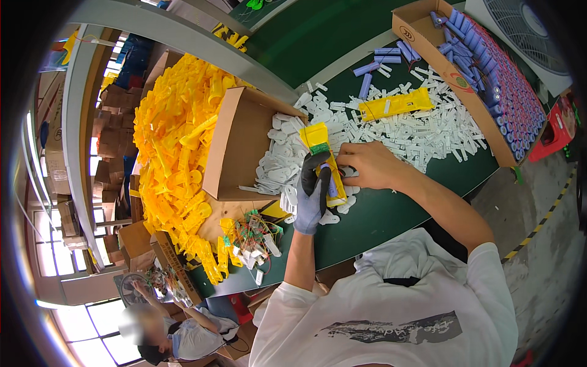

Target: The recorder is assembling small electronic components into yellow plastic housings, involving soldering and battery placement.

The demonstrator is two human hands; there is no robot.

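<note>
A long yellow plastic casing [315,133] is held over the green table in front of me. Inside it lie a green circuit board [319,148] and a purple battery cell [332,183]. My left hand [310,199], in a grey and black glove, is closed around the casing's left side. My bare right hand [370,165] has its fingers bent against the right edge; its fingertips are partly hidden. Farther off, a second yellow casing [396,105] rests on a spread of small white plastic pieces [391,137].
Left of my hands, a tipped cardboard box [235,144] spills white pieces beside a heap of yellow casings [174,153]. Wired circuit boards [251,235] lie near the table edge. A box of purple cells [461,79] stands at right. Another person [195,336] works at lower left.
</note>
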